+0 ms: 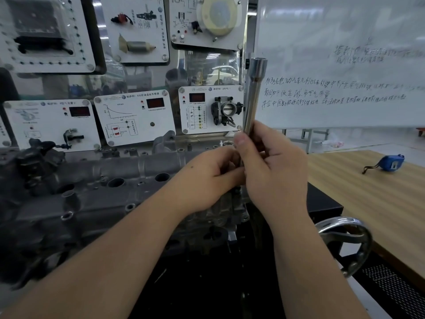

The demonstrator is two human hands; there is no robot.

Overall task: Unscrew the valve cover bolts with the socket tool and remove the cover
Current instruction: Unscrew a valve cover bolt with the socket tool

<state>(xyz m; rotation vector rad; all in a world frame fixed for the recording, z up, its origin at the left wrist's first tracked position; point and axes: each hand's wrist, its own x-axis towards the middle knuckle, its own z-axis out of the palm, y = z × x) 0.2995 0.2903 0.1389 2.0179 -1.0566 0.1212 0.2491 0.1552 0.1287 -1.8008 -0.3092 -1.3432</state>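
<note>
The grey valve cover [128,180] lies across the left and middle of the scene on the engine. At its right end, the left hand [207,178] curls its fingers round the lower shaft of the upright socket tool [253,93]. The right hand [271,166] grips the shaft just above. A blue tape measure [391,162] rests on the wooden worktop [368,203] far right.

Two bare forearms, no sleeves, hands [241,173] ungloved, short nails

Head camera looks forward and down, close over the engine [96,189].
</note>
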